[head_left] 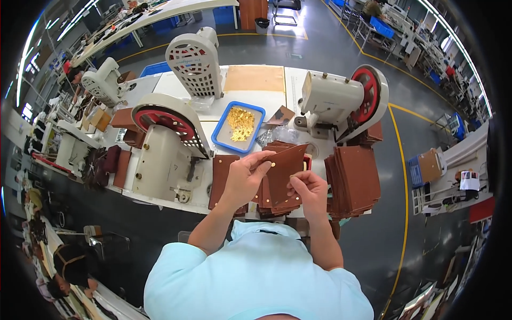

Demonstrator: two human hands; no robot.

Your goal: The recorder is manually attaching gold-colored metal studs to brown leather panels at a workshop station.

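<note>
A brown leather piece point(285, 189) is raised over a stack of similar pieces, with small gold studs along it. My left hand point(244, 176) grips its upper left part, thumb beside a gold stud point(273, 165). My right hand point(309, 189) is in a pinch at the piece's right side; what its fingertips hold is too small to make out. More brown pieces lie stacked to the left point(221, 173) and in a taller pile to the right point(354, 181). Behind them a blue-rimmed tray point(218, 136) holds many gold fittings, next to a clear bag point(280, 136) of silvery bits.
Cream machines with red wheels flank me on the left point(160, 165) and right point(330, 98); another point(189, 58) stands at the back beside a tan board point(253, 78). A co-worker point(72, 266) bends at the lower left. Yellow lines mark the grey floor point(405, 240).
</note>
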